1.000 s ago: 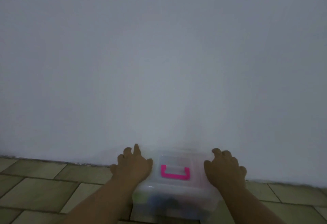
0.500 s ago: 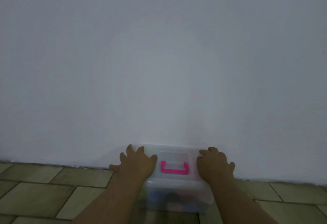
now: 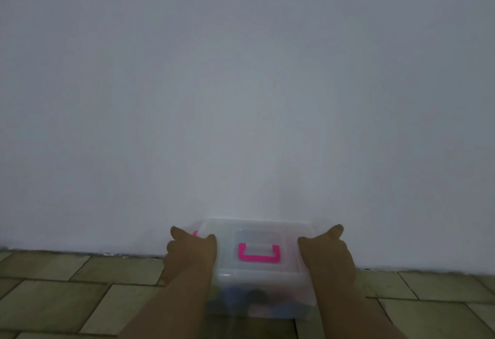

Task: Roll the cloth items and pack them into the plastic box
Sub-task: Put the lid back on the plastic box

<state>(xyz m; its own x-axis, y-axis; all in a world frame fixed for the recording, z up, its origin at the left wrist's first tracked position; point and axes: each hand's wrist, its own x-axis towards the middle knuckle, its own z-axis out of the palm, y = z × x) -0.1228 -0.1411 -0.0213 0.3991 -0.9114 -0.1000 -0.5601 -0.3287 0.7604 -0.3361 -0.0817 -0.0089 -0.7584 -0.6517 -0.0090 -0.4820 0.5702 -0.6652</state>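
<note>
"Shifting off the top, are they? In the head view, half a second back, the left hand [image 3: 191, 253] and right hand [image 3: 328, 255] lay flat on the plastic box [image 3: 257, 279]; now they sit at its two ends."

"Yes; each thumb lies over the edge of the lid [image 3: 227, 258] and the other fingers curl down the end wall, clamped on the box (their tips are hidden behind it); it rests on the tiled floor [image 3: 53, 298] at the foot of the wall [image 3: 241, 97]; touching it or not, I cannot tell."

"Meaning what for the job?"

"I judge the packing done and the lid on; the cloth items [image 3: 241, 298] show as dark and bluish blurs through the front side; this hold looks suited to lifting, or to pressing the side catches home."

"And the stuff itself?"

"Clear, slightly milky hard plastic, rectangular with rounded corners, smooth and probably slippery; a U-shaped pink handle [image 3: 259, 255] folded flat in a recess; a pink latch [image 3: 195, 233] peeping by the left hand; matte greenish tiles with dark joints; a plain pale wall."
</note>
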